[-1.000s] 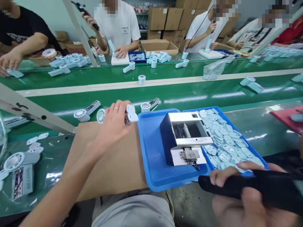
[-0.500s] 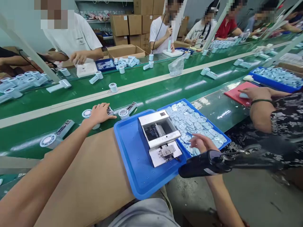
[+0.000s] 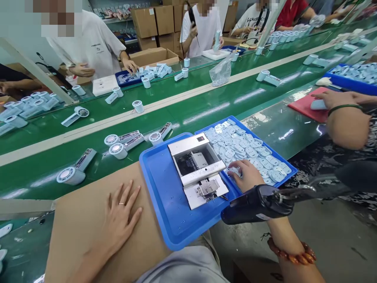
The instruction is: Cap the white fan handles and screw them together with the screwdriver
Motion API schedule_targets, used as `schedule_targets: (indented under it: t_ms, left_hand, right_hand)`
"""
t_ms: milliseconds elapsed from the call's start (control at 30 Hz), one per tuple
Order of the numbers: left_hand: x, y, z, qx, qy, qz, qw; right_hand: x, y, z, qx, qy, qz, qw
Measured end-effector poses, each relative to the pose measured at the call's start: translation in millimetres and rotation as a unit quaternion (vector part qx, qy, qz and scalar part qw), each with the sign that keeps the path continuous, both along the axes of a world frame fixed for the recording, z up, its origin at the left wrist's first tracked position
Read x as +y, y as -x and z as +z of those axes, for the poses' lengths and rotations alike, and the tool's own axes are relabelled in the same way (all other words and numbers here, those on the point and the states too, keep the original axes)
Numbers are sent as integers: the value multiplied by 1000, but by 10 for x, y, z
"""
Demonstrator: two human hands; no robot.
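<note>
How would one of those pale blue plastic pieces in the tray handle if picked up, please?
The pale blue plastic pieces look light and stiff, since they pile up without bending. Being flat, they probably won't roll, but may slide over each other.

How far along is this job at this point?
Done: several pale blue handheld fans lie on the green conveyor belt. In hand: the right hand, a black corded tool at its palm, touches pale blue plastic plates in a blue tray. Left: many plates still fill that tray.
</note>
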State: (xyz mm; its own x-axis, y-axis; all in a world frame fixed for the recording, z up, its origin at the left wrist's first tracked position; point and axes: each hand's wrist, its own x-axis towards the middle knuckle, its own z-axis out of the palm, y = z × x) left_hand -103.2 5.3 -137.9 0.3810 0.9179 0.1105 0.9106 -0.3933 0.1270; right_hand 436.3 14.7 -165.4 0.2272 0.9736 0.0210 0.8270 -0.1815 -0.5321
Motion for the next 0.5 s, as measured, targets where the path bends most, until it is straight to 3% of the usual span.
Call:
schedule_targets:
  t_ms: [100, 200, 333, 433, 500]
  left_hand:
    - [-18, -89, 102, -50, -5, 4, 999]
    - [278, -300, 440, -128, -18, 32, 991]
    - [1174, -935, 856, -139, -14, 41, 989]
    - [1909, -1555, 1006, -116, 25, 49, 992]
    - [2240, -1900, 1050, -92, 63, 68, 991]
  right_hand:
    - [36, -18, 46, 5, -4, -5, 1000]
    - [80, 43, 89, 17, -30, -27, 999]
    - [188, 154, 88, 13, -53, -58, 997]
    - [274, 188, 34, 2, -47, -39, 998]
    - [303, 187, -2, -6, -51, -25, 998]
